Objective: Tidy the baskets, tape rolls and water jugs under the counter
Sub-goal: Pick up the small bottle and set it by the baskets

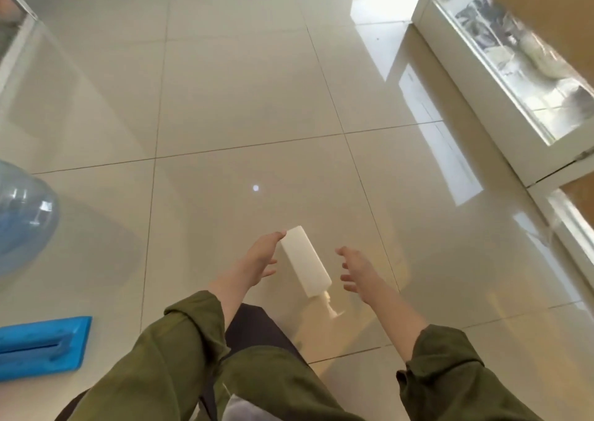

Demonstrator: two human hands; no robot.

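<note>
One white block (305, 260) sits between two open hands, left (262, 256) and right (356, 269); one water jug (22, 215) and one blue tray (41, 343) lie left of them.

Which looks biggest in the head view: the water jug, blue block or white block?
1. Water jug, though the frame cuts it off.
2. Blue block, also cut off; it lies nearer the camera, so this ranking is unsure.
3. White block.

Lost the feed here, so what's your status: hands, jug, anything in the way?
Left hand open, thumb touching a white block; right hand open beside it. Water jug far left, untouched. Blue tray on the floor near left.
</note>
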